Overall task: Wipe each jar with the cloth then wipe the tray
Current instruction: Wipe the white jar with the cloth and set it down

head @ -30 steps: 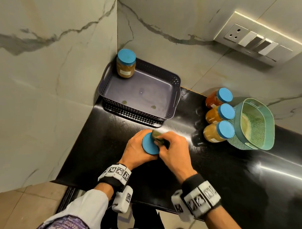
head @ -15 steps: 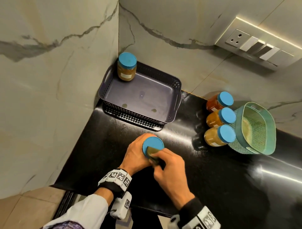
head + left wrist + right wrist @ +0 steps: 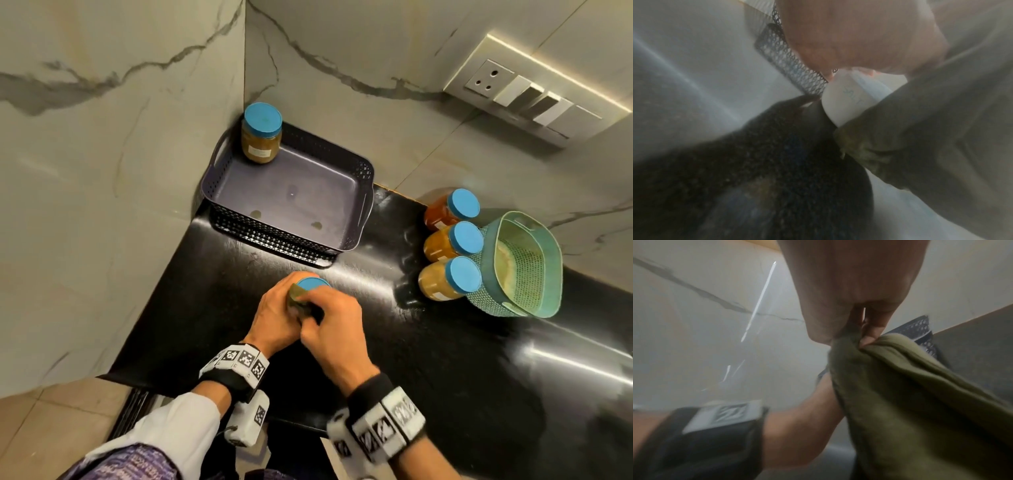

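On the black counter my left hand (image 3: 277, 317) grips a blue-lidded jar (image 3: 313, 284) from its left side; in the left wrist view its white label (image 3: 851, 99) shows. My right hand (image 3: 329, 325) holds an olive-green cloth (image 3: 295, 295) bunched in its fingers and presses it on the jar's near side. The right wrist view shows the cloth (image 3: 910, 386) hanging from the pinched fingers (image 3: 875, 324). The dark purple tray (image 3: 363, 202) sits in the corner with one jar (image 3: 261, 137) in its back left. Three more blue-lidded jars (image 3: 452, 240) stand in a row to the right.
A teal perforated basket (image 3: 520, 267) leans beside the three jars. Marble walls close off the left and back, with a switch panel (image 3: 534, 99) at upper right. The counter's front edge (image 3: 191, 394) runs just below my wrists.
My right hand has carried the cloth from the lid's far right edge down over the lid to the jar's near side. The left hand keeps its grip on the jar.
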Motion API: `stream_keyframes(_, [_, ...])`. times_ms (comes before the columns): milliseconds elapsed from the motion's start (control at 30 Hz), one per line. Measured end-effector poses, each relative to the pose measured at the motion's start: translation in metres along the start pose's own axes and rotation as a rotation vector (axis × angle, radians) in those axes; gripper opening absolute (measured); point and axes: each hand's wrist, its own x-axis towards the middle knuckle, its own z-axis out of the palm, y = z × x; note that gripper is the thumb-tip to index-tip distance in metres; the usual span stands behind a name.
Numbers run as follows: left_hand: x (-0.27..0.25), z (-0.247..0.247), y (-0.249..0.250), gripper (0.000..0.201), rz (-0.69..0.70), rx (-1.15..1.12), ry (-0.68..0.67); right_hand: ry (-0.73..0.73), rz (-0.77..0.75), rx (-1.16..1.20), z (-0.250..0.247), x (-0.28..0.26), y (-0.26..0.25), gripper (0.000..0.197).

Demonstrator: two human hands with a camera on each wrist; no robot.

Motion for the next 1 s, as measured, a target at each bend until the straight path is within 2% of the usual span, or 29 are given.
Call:
stream_keyframes(100, [0.002, -0.002, 0.009, 0.046, -0.043, 0.037, -0.011, 0.059, 0.097, -0.007, -0.009, 0.027, 0.015, 0.027])
stream_keyframes(233, [0.000, 0.000, 0.009, 0.066, -0.028, 0.036, -0.053, 0.094, 0.174, -0.039, -0.022, -0.011, 0.024, 0.024])
stream_keyframes(333, [-0.003, 0.000, 0.003, 0.054, -0.028, 0.026, -0.015, 0.005, 0.078, 0.001, -0.010, -0.025, 0.005, 0.028])
stream_keyframes(433, [-0.002, 0.000, 0.002, 0.041, -0.056, 0.019, 0.003, -0.030, 0.035, 0.015, -0.002, 0.010, -0.001, 0.028])
stream_keyframes(533, [0.002, -0.002, 0.010, 0.049, -0.083, 0.074, -0.015, 0.050, 0.137, -0.029, -0.016, 0.028, 0.018, 0.025])
stream_keyframes(633, [-0.001, -0.002, 0.013, 0.064, -0.049, 0.056, -0.039, 0.079, 0.192, -0.026, -0.024, -0.006, 0.025, 0.024])
stream_keyframes(733, [-0.004, -0.003, 0.009, 0.052, -0.038, 0.038, -0.013, 0.008, 0.105, 0.009, -0.010, -0.026, 0.005, 0.028])
stream_keyframes(800, [-0.003, -0.002, 0.006, 0.044, -0.036, 0.043, -0.001, -0.028, 0.058, 0.010, -0.001, -0.006, -0.001, 0.030])
stream_keyframes(867, [-0.001, -0.002, 0.009, 0.038, -0.071, 0.063, 0.004, -0.022, 0.080, -0.013, -0.002, 0.021, 0.003, 0.028])
stream_keyframes(933, [0.001, -0.003, 0.015, 0.042, -0.091, 0.096, -0.009, 0.034, 0.155, -0.033, -0.011, 0.030, 0.016, 0.025])
stream_keyframes(1000, [0.000, -0.003, 0.018, 0.057, -0.080, 0.083, -0.034, 0.081, 0.204, -0.064, -0.021, 0.013, 0.025, 0.022])
